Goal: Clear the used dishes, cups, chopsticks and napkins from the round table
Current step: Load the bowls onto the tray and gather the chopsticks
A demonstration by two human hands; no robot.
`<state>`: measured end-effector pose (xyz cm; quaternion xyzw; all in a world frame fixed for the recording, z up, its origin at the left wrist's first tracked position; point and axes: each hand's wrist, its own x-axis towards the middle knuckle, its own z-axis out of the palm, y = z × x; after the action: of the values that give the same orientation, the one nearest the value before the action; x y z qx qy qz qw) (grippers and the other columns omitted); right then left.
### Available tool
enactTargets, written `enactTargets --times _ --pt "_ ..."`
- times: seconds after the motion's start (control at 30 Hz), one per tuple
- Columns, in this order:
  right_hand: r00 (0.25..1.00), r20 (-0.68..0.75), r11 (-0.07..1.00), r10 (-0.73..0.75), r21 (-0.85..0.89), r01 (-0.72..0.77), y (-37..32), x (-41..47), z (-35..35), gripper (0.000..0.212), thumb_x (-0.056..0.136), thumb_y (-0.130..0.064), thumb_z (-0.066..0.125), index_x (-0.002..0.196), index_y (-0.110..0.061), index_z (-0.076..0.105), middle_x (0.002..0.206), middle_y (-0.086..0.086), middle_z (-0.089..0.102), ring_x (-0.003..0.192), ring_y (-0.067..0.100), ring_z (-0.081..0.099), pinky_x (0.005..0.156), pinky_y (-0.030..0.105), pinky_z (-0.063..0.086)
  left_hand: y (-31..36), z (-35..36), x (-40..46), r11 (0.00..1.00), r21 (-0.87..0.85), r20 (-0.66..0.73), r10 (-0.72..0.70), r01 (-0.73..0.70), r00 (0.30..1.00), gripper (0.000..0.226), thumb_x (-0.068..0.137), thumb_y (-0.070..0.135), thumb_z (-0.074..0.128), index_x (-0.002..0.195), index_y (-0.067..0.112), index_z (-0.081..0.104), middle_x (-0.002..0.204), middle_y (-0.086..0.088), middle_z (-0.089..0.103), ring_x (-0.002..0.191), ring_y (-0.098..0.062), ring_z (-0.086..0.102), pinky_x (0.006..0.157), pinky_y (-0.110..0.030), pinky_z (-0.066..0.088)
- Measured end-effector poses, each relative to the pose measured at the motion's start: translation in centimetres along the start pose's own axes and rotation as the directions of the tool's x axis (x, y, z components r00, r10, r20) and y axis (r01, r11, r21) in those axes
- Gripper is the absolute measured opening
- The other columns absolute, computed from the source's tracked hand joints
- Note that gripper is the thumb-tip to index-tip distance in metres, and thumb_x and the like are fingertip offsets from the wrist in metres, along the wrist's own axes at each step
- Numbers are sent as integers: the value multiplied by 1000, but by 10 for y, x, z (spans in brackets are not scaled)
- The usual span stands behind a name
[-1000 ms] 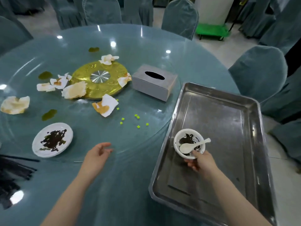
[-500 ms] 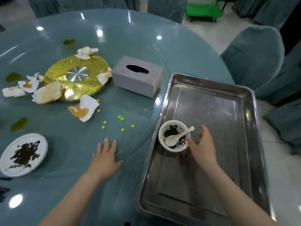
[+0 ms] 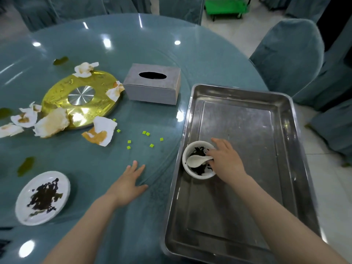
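Bowl and spoon, both white, sat inside the steel tray near its left wall, the spoon lying in the bowl among dark food scraps. The right hand was over the bowl's right rim with fingers curled down at the spoon's handle; whether it pinched the handle or only touched it could not be told. The tray rested on the right side of the round counter, its right edge out past the counter's rim.

The left hand lay flat on the counter just left of the tray, fingers straight and slightly spread, holding nothing. At the near left stood a white plate smeared with dark scraps. Farther back, stained crumpled napkins lay scattered around a gold disc with a silver centre, some touching its edge. Small green cubes were strewn between the napkins and the tray. A grey tissue box stood just right of the disc. Covered chairs ringed the counter's far and right sides.
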<state>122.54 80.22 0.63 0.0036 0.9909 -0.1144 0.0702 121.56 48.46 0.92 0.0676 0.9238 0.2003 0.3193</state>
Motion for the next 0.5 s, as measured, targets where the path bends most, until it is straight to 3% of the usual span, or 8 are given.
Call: enactTargets --times 0.1,0.2,0.27,0.33,0.37,0.43,0.5 --pt "997 -53 973 63 225 -49 12 -8 -2 28 91 -24 60 118 -20 67 151 1 35 139 25 25 109 39 28 7 4 -1 995 -90 -71 30 -36 997 63 94 30 56 150 25 27 161 4 4 147 -10 4 114 -24 12" --pt "948 -166 885 271 430 -178 27 -19 -3 25 91 -21 60 114 -16 68 140 0 50 129 23 44 104 35 33 16 14 -9 965 -256 -191 10 -59 982 60 94 27 57 148 27 32 155 10 27 142 -6 25 110 -20 21" --pt "869 -212 807 448 514 -291 34 -28 -2 23 91 -17 56 111 -16 67 116 2 66 104 23 58 86 35 44 20 19 -15 927 -366 -250 -7 -88 968 61 94 26 57 148 31 30 148 17 35 137 -2 33 110 -21 25" --pt "789 -199 727 581 562 -394 40 -38 3 19 93 -17 50 102 -17 67 85 2 66 78 26 56 65 32 39 21 24 -22 916 -390 -272 -12 -99 962 61 94 26 57 148 33 29 143 23 35 135 0 34 111 -24 27" --pt "773 -172 707 610 558 -434 43 -41 7 19 93 -16 48 99 -16 66 79 4 63 73 27 53 62 32 36 20 26 -24 917 -385 -282 -12 -101 959 61 94 26 57 148 32 30 141 25 34 135 0 34 112 -26 27" --pt "775 -114 701 622 522 -486 43 -48 15 20 93 -14 46 92 -13 66 83 9 66 72 29 52 60 32 36 16 28 -30 919 -383 -295 -23 -96 955 59 94 24 57 147 29 32 142 23 34 136 -2 34 114 -27 26" --pt "804 -95 740 587 467 -485 42 -53 24 22 90 -12 47 91 -12 69 97 12 68 91 33 59 67 35 44 13 29 -35 916 -392 -299 -43 -82 953 57 94 21 57 146 25 35 143 19 37 135 -4 36 114 -30 27"
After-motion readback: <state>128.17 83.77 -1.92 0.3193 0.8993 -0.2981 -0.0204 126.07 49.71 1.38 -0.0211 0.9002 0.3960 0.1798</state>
